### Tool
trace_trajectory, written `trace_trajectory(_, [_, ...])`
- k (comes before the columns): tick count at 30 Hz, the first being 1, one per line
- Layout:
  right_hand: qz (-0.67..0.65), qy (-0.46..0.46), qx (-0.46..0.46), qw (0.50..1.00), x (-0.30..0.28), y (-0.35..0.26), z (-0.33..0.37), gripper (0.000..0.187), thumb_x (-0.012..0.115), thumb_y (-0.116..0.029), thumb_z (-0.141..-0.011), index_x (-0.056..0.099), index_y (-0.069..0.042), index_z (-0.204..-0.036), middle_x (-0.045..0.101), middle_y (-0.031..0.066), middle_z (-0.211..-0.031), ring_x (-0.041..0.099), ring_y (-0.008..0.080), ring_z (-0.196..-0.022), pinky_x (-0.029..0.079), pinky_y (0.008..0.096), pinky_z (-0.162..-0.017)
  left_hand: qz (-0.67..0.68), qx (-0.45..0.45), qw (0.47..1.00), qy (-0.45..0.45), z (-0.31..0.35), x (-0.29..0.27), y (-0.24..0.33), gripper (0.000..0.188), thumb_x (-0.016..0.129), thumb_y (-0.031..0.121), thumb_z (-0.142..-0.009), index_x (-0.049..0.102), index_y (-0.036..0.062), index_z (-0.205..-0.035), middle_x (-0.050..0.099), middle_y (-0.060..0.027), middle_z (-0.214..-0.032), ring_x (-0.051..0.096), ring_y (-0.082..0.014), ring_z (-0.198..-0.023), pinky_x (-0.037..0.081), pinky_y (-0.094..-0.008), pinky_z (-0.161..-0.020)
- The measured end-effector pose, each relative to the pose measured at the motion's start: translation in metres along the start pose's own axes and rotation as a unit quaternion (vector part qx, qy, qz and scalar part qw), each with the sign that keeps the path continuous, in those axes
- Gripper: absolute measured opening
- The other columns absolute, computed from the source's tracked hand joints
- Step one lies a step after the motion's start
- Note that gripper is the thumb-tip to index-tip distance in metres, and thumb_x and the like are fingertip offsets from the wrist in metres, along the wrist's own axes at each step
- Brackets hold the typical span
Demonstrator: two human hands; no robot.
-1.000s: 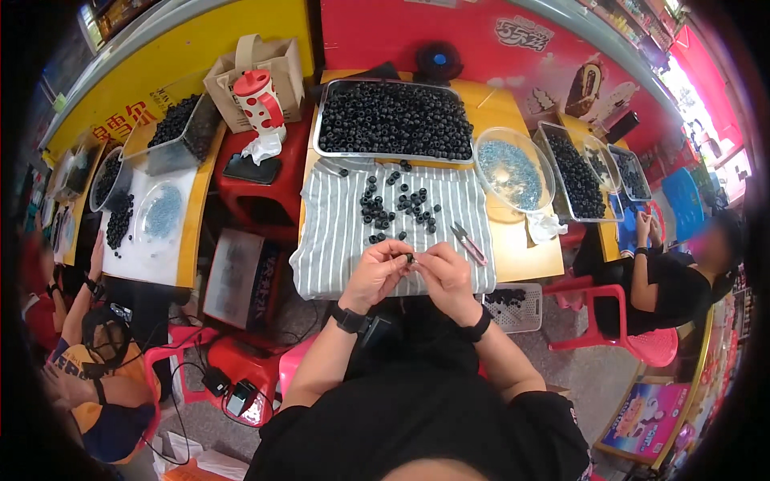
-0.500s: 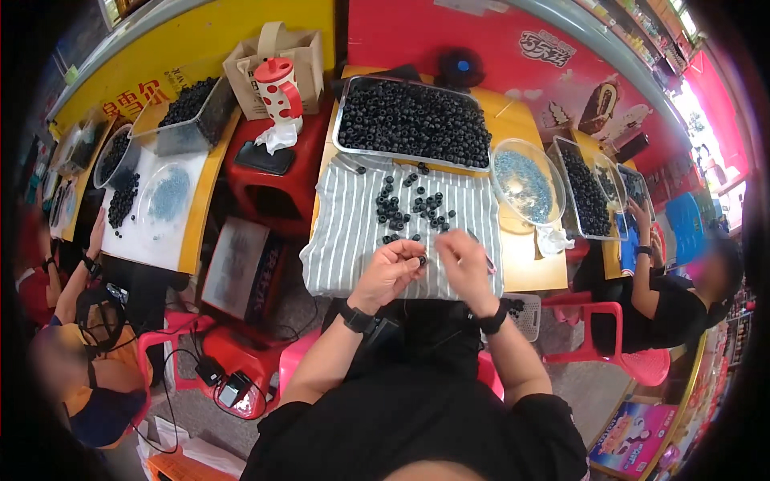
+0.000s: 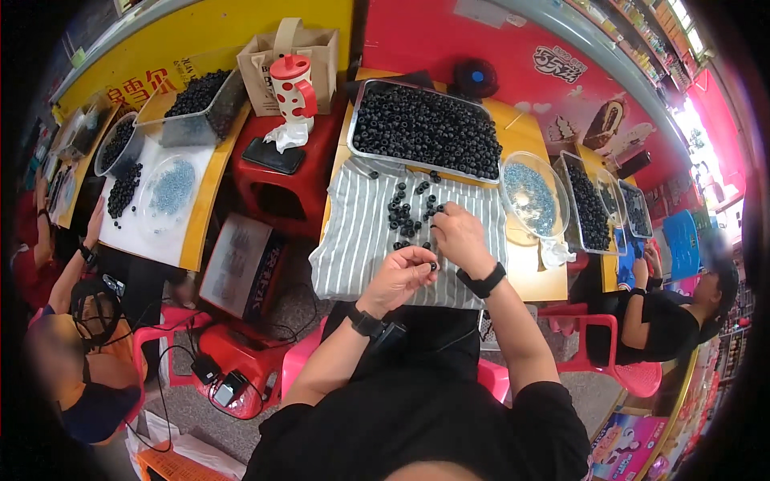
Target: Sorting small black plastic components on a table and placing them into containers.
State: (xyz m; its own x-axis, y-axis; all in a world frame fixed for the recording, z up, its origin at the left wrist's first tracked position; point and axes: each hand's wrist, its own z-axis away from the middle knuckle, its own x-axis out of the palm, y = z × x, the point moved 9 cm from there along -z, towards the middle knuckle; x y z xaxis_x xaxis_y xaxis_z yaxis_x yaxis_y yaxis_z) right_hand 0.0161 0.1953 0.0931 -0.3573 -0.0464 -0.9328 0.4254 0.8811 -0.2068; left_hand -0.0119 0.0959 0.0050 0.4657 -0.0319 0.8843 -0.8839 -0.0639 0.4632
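Left hand (image 3: 393, 282): pinching one small round black bead (image 3: 434, 267). Right hand (image 3: 463, 238): hanging over loose black beads (image 3: 399, 215) on grey-white striped cloth (image 3: 351, 258), grip being hidden.

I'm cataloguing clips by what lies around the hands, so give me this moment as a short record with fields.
left hand: pinches a black bead between thumb and fingers
right hand: at the loose black beads; whether it holds one is hidden
work surface: grey-and-white striped cloth on a yellow table
beyond cloth: clear rectangular tray of many more beads
right of tray: round clear dish with small pale-blue pieces
left of table: red stool bearing a spotted lidded cup and phone
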Motion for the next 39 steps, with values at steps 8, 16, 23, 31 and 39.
trace_trajectory(8, [0.109, -0.014, -0.024, 0.994, -0.017, -0.034, 0.071, 0.004, 0.060, -0.005, -0.073, 0.057, -0.002, -0.073, 0.053, 0.0110, -0.083, 0.059, 0.0298, -0.077, 0.048, 0.0406, -0.060, 0.005, 0.011, 1.000, 0.014, -0.001, -0.008, -0.004, 0.018, 0.062, 0.000, -0.090, 0.061, -0.0005, -0.108, 0.066, -0.0088, -0.098, 0.065, -0.0180, -0.083, 0.053, -0.0270, -0.073])
trace_trajectory(16, [-0.105, 0.099, 0.086, 0.986, -0.037, 0.000, 0.098, 0.017, 0.061, -0.002, -0.076, 0.066, -0.002, -0.092, 0.054, 0.0119, -0.081, 0.059, 0.0311, -0.075, 0.046, 0.0395, -0.062, -0.016, 0.027, 0.999, 0.012, 0.000, -0.003, 0.001, 0.019, 0.062, 0.002, -0.091, 0.060, -0.0014, -0.110, 0.065, -0.0091, -0.099, 0.064, -0.0173, -0.086, 0.052, -0.0280, -0.075])
trace_trajectory(23, [-0.108, 0.049, 0.041, 0.992, -0.030, -0.010, 0.087, 0.012, 0.061, -0.002, -0.079, 0.066, -0.006, -0.089, 0.052, 0.0131, -0.079, 0.058, 0.0333, -0.071, 0.045, 0.0416, -0.061, -0.034, 0.013, 0.999, 0.026, 0.002, -0.004, 0.001, 0.022, 0.061, 0.002, -0.092, 0.060, -0.0019, -0.113, 0.065, -0.0092, -0.100, 0.063, -0.0170, -0.087, 0.051, -0.0276, -0.076])
trace_trajectory(31, [-0.344, 0.082, 0.125, 0.927, -0.003, 0.013, 0.096, 0.006, 0.064, 0.000, -0.083, 0.063, -0.003, -0.088, 0.055, 0.0103, -0.079, 0.058, 0.0233, -0.069, 0.045, 0.0330, -0.061, -0.020, 0.025, 0.999, 0.017, 0.003, -0.001, 0.002, 0.020, 0.061, 0.000, -0.091, 0.062, -0.0023, -0.111, 0.067, -0.0090, -0.097, 0.064, -0.0172, -0.086, 0.052, -0.0280, -0.076])
trace_trajectory(39, [-0.596, 0.050, 0.224, 0.770, 0.004, -0.004, 0.095, 0.005, 0.061, -0.004, -0.092, 0.062, 0.000, -0.091, 0.059, 0.0003, -0.082, 0.055, 0.0056, -0.070, 0.043, 0.0212, -0.060, -0.023, 0.020, 0.999, 0.018, 0.002, -0.004, -0.001, 0.018, 0.061, 0.000, -0.091, 0.063, -0.0019, -0.109, 0.067, -0.0085, -0.098, 0.066, -0.0168, -0.085, 0.054, -0.0283, -0.078])
